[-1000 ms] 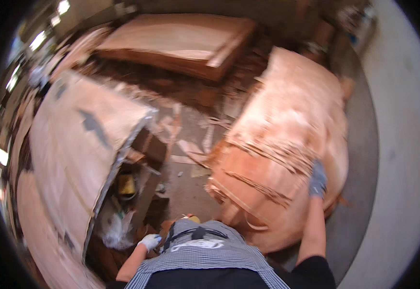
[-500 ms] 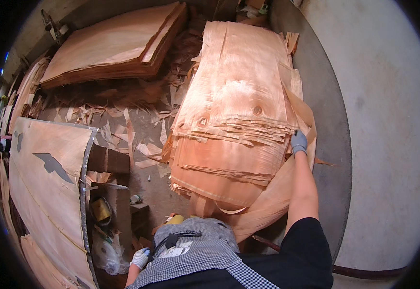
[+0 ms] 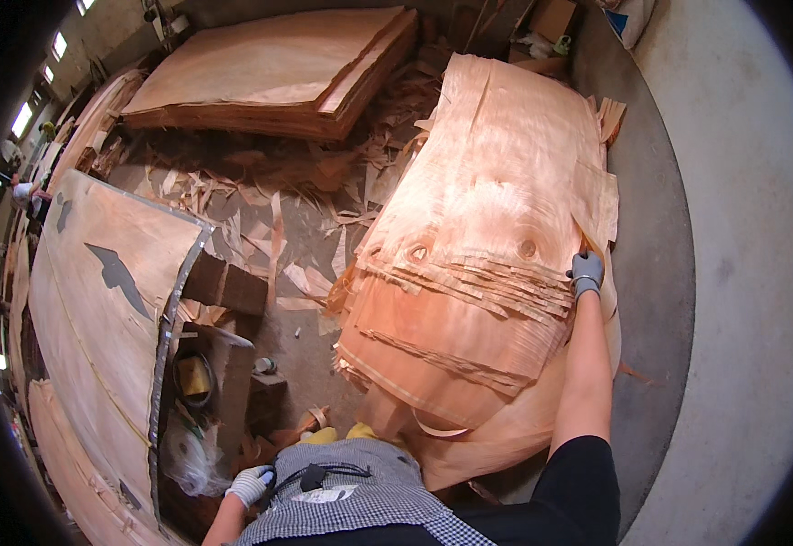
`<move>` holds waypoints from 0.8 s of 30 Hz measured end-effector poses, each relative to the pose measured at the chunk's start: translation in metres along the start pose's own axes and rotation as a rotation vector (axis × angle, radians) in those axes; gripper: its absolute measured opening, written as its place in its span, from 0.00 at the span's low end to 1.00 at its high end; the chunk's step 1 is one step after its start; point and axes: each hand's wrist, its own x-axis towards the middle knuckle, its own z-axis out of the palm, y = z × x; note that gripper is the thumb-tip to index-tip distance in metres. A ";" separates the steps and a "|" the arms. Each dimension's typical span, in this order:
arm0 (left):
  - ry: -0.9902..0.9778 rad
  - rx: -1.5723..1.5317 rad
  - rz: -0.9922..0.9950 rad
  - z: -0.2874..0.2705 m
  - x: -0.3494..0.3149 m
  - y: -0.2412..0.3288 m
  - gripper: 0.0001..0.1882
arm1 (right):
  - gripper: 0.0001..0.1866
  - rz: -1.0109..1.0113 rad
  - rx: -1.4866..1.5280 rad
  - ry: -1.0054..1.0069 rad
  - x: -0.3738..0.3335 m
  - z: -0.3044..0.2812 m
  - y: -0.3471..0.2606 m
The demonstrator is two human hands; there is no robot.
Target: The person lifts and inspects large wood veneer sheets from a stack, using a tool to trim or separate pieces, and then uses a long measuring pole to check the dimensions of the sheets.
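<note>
A tall stack of reddish-brown wood veneer sheets (image 3: 515, 196) lies in front of me, its near ends stepped in ragged layers. My right hand (image 3: 586, 273), in a grey glove, is closed on a strip of veneer (image 3: 588, 238) at the stack's right edge. Below that hand, a loose veneer sheet (image 3: 497, 450) curves down along the near right side. My left hand (image 3: 251, 484), in a white striped glove, is beside my checked apron with its fingers curled. Something dark shows at its fingertips, too small to name.
On the left stands a sheet-covered table (image 3: 96, 300) with a dark edge. Under it are a black container (image 3: 194, 378) and a clear plastic bag (image 3: 192, 460). A second veneer stack (image 3: 260, 68) lies far left. Veneer scraps (image 3: 278, 241) litter the floor; a wall (image 3: 752, 273) runs along the right.
The view has shifted, so the stacks sit further right in it. My right hand has moved slightly up the stack's right edge, where a pointed veneer strip now stands up.
</note>
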 end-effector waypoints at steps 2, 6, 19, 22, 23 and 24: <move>-0.024 0.010 0.019 -0.002 0.003 0.003 0.18 | 0.19 -0.138 -0.452 0.116 0.007 -0.005 0.011; 0.054 0.099 0.058 -0.006 -0.004 0.003 0.19 | 0.17 -0.128 -0.247 -0.043 0.013 0.004 0.030; -0.024 0.064 -0.049 0.022 -0.025 -0.015 0.23 | 0.07 -0.438 -0.294 -0.085 -0.007 -0.034 -0.056; -0.030 0.055 -0.055 0.025 -0.019 -0.025 0.22 | 0.11 -0.457 -0.761 0.140 -0.014 -0.045 -0.038; 0.015 0.046 -0.023 0.026 -0.017 -0.028 0.20 | 0.11 -0.423 -0.761 0.149 -0.021 -0.051 -0.027; 0.033 0.047 0.004 0.024 -0.015 -0.031 0.20 | 0.13 -0.516 -0.833 0.188 -0.030 -0.058 -0.018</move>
